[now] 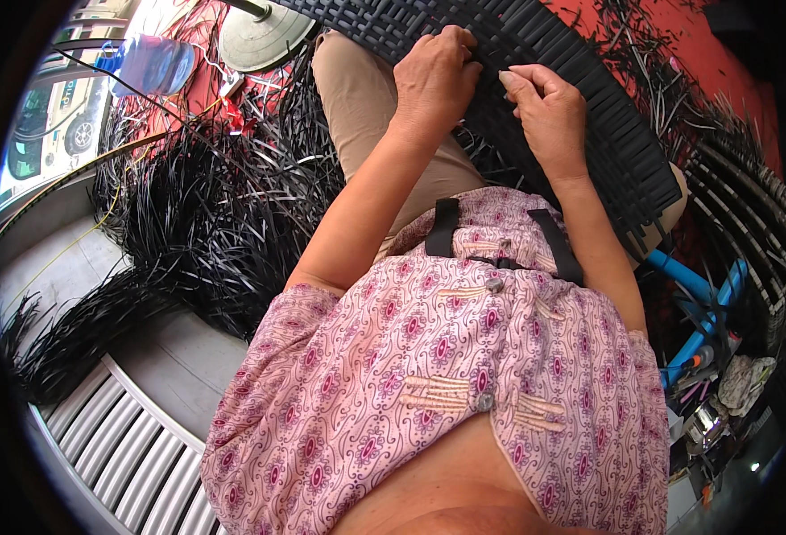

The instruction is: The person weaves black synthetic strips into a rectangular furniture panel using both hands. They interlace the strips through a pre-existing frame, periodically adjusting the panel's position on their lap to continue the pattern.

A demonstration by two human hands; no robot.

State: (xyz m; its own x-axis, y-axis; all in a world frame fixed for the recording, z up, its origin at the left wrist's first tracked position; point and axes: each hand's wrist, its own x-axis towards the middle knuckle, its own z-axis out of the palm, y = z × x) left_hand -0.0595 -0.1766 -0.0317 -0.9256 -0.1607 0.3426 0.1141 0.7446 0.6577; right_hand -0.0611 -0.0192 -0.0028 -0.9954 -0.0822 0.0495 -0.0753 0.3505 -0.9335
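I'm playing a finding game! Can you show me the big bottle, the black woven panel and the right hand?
Big bottle (157, 67): head view, on its see-through side.
Black woven panel (536, 43): head view, on its woven strips.
Right hand (555, 120): head view, on its back.

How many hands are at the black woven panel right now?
2: the left hand, curled against the black woven panel at the picture's upper middle, and the right hand, just right of it over the panel. No others show.
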